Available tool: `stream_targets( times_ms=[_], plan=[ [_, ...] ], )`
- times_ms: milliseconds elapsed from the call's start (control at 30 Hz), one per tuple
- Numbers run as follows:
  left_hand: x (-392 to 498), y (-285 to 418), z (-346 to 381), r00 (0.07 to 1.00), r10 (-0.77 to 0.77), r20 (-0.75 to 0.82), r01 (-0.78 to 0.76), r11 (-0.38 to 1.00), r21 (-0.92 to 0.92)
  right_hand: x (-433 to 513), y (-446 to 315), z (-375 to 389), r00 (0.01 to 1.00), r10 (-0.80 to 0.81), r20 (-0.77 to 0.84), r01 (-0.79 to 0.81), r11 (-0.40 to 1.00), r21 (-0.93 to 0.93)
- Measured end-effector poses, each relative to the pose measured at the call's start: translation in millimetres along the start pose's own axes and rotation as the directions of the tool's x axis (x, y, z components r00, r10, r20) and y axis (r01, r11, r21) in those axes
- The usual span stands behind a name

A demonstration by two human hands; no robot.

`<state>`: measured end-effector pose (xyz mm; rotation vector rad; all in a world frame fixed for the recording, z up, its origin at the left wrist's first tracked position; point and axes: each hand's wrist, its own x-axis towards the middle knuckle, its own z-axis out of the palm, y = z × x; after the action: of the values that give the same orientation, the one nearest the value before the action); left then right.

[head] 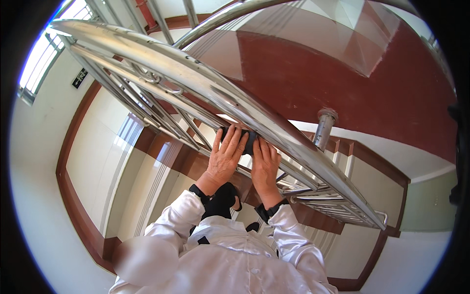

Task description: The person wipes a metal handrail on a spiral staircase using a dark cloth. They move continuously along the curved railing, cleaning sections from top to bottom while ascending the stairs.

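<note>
A dark cloth (250,144) lies against the metal tube just below the wide stainless steel handrail (235,99) of a stair railing. My left hand (228,152) presses on it with the fingers laid over it. Close beside, my right hand (265,158) grips the cloth's right end, its fingertips partly hidden under the handrail. Both wrists carry black bands. The lower rail (202,117) runs parallel to the handrail and passes behind my hands.
Pale stair treads (147,176) with dark red-brown edging lie below on the left. Upright railing bars (191,128) fill the space beneath the rail. Past the handrail are a dark red surface (293,77) and a short metal post (325,126). A white wall (40,147) bounds the left.
</note>
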<state>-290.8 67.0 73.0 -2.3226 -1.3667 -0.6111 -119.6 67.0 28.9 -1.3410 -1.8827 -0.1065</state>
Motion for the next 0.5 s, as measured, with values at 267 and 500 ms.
stream_targets(
  times_ms=[267, 500],
  plan=[
    [2.7, -17.9, -8.5, 0.999, -0.043, -0.014, 0.045, 0.988, 0.146, 18.0, -6.0, 18.8, 0.996, -0.069, 0.053, 0.071, 0.997, -0.019],
    [-2.3, -46.5, -12.8, 0.986, -0.153, -0.072, 0.16, 0.981, 0.109, 38.4, -30.3, 30.2, 0.984, -0.169, 0.05, 0.17, 0.985, -0.031]
  ],
)
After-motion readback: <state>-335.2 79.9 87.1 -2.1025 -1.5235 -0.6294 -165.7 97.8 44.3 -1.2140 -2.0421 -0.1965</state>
